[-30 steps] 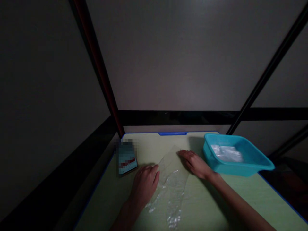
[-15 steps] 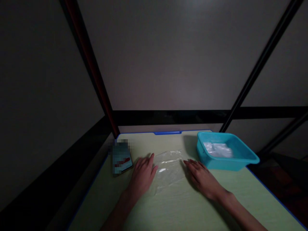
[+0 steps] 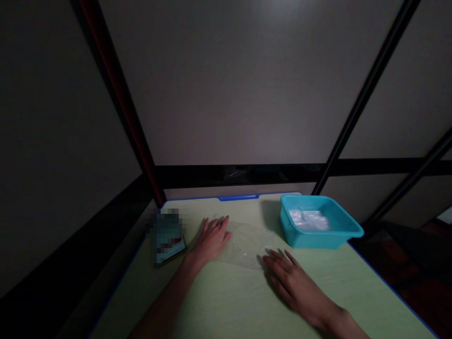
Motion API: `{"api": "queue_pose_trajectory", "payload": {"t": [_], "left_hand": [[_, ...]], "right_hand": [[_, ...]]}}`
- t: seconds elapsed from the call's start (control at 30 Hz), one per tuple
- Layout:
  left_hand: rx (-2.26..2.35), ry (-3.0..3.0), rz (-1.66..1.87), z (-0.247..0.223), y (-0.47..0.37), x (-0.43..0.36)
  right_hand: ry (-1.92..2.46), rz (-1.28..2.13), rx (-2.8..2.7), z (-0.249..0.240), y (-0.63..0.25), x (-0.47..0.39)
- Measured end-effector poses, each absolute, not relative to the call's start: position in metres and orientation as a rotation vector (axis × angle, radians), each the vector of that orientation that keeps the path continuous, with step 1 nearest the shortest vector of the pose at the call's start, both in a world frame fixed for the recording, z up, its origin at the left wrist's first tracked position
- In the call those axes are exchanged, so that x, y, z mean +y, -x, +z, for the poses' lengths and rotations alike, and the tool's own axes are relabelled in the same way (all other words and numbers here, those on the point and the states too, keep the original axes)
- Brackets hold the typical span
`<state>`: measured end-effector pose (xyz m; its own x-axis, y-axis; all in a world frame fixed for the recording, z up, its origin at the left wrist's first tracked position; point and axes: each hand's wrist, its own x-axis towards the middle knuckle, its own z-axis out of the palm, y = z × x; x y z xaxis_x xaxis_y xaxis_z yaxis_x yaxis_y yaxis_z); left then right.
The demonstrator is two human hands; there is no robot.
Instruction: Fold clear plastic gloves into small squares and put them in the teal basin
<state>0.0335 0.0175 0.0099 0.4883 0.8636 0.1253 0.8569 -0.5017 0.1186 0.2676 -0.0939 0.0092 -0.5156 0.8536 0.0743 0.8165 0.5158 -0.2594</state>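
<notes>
A clear plastic bag or sheet (image 3: 247,245) lies on the pale green table (image 3: 226,301), between my hands. My left hand (image 3: 213,239) rests on its left end with fingers stretched out. At its lower right corner is my right hand (image 3: 287,278), fingers extended and spread, the tips close to the plastic; whether they touch it I cannot tell. Neither hand grips anything. The plastic is so see-through that its outline is only partly visible.
A turquoise basin (image 3: 318,239) stands at the back right, with folded clear plastic (image 3: 310,220) inside. On the left lies a pixelated flat object (image 3: 169,240), perhaps a phone or tablet. Blue trim (image 3: 238,197) edges the table, and a panelled wall (image 3: 226,103) rises behind.
The plastic has turned, its right end now lower. My left hand has shifted slightly farther from me onto it, and my right hand has come nearer to me. The view has swung slightly right.
</notes>
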Motion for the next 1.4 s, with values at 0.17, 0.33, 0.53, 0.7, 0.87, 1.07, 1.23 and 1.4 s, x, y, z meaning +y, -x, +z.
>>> {"api": "queue_pose_trajectory", "payload": {"t": [0.17,0.33,0.53,0.7,0.87,1.07,1.23,1.4], "left_hand": [[1.43,-2.708,0.248,0.009,-0.045,0.029],[1.28,-2.754,0.238,0.016,-0.065,0.033],[1.368,-2.799,0.316,0.01,-0.054,-0.001],[1.534,-2.726,0.246,-0.009,-0.026,-0.038],[1.539,-2.722,0.213,-0.018,-0.01,-0.045],[1.505,-2.747,0.25,-0.012,-0.012,-0.037],[1.491,-2.733,0.173,-0.004,-0.019,-0.037],[1.442,-2.708,0.084,-0.002,-0.016,-0.04]], "right_hand": [[1.289,0.434,-2.616,0.015,-0.242,-0.109],[1.153,0.526,-2.68,0.014,-0.213,-0.114],[1.328,0.507,-2.552,0.034,-0.228,-0.096],[1.214,0.488,-2.701,0.019,-0.248,-0.085],[1.192,0.538,-2.717,0.004,-0.247,-0.103],[1.353,0.418,-2.528,0.018,-0.238,-0.083],[1.381,0.241,-2.552,0.003,-0.232,-0.039],[1.247,0.195,-2.696,-0.013,-0.235,-0.029]]}}
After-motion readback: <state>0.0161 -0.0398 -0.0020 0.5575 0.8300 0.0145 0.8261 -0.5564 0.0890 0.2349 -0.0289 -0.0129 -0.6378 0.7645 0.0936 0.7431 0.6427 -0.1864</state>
